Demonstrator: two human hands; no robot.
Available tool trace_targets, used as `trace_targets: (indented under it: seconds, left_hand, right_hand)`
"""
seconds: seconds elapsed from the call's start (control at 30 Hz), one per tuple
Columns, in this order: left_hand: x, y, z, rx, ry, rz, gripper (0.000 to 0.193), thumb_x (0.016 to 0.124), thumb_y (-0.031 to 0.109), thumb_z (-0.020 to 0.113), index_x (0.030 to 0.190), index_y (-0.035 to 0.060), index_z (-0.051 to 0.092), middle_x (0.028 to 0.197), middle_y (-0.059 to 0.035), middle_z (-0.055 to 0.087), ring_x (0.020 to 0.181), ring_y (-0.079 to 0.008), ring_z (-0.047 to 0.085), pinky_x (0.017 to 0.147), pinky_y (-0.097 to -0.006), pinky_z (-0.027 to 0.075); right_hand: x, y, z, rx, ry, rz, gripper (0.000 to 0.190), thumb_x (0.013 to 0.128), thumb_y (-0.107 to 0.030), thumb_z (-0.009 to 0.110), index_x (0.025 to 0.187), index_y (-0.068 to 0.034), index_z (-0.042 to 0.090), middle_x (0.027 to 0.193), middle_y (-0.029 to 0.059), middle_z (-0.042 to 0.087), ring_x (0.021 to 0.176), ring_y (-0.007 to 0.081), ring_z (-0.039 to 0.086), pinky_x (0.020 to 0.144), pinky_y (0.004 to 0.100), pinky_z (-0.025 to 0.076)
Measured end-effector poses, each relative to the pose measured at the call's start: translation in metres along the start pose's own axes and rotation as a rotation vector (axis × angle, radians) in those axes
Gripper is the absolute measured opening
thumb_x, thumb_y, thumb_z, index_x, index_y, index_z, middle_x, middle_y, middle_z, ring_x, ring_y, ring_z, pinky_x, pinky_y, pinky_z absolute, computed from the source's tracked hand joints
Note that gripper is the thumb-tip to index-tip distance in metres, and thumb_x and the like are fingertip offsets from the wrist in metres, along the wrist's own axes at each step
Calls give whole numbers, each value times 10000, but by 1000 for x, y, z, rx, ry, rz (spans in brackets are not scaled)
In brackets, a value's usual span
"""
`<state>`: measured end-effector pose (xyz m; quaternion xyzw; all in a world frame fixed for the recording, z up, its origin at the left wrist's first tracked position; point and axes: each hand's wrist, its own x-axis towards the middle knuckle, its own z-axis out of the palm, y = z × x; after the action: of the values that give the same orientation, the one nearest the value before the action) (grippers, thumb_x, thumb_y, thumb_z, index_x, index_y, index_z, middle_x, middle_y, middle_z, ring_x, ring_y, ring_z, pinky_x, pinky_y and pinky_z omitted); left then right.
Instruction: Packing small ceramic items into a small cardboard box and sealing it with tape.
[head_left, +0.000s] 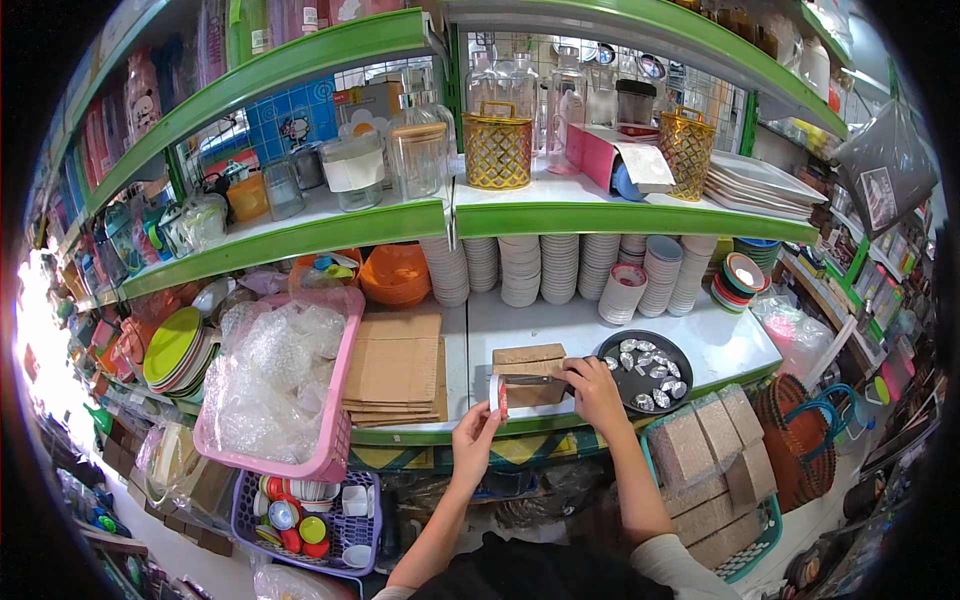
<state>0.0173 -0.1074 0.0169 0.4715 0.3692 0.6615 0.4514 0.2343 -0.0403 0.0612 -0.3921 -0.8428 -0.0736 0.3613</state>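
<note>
My left hand (474, 442) holds a small roll of tape (497, 396), white with a red inner side, upright at the shelf's front edge. My right hand (598, 394) grips the dark handle of what looks like a knife (525, 379). Its narrow blade points left and reaches the top of the roll; whether it touches the tape is too small to tell. Behind and below the blade lies a brown cardboard piece or small box (529, 356) on the white shelf. Right of my right hand, a round black pan or tray (626, 390) holds several shiny silver pieces (660, 371).
Flat cardboard (394, 360) lies left, beside a pink basket (349, 375) of bubble wrap. Stacked white cups (559, 270) line the back under a green-edged shelf (637, 219). Bubble-wrapped boxes (709, 450) fill a teal basket (772, 517) at lower right. A purple basket (247, 517) holds small dishes.
</note>
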Motion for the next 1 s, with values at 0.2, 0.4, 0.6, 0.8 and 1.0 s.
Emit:
trace_targets:
  seconds: [0.2,0.4,0.6,0.8,1.0]
  left_hand:
    - [-2,-3,-3,-16,-7,-14,260,937,97,585,1152,-48,573,915,-30,629,869,-89,595,783,-229,467]
    - [-4,4,-2,-16,-15,10,267,935,100,587,1154,-53,575,932,-47,637,888,-101,600,800,-239,470]
    - [-1,10,-11,448,54,245,234,894,87,623,1091,-39,610,911,-92,627,864,-169,607,785,-297,467]
    - [6,-2,-15,810,80,423,217,863,66,626,1064,-17,628,919,-127,596,864,-283,589,765,-355,463]
    - [22,-34,-27,1032,114,514,228,847,59,618,1068,12,649,914,-107,584,876,-298,571,758,-399,470]
  right_hand:
    - [0,-1,1,-1,10,-6,352,648,86,560,957,-59,646,1019,51,593,936,257,538,832,370,448]
    - [-2,1,3,14,23,3,352,638,102,560,940,-56,649,1002,42,598,924,255,541,817,361,457]
    - [-7,0,-2,67,-18,49,373,621,122,583,944,-51,650,994,44,596,927,265,538,811,368,457]
    - [-22,10,12,367,208,173,485,627,129,596,1071,-60,645,1002,89,609,826,254,567,761,336,479]
    - [-38,24,42,502,383,553,440,669,59,675,1096,-41,639,943,95,642,670,146,549,615,264,471]
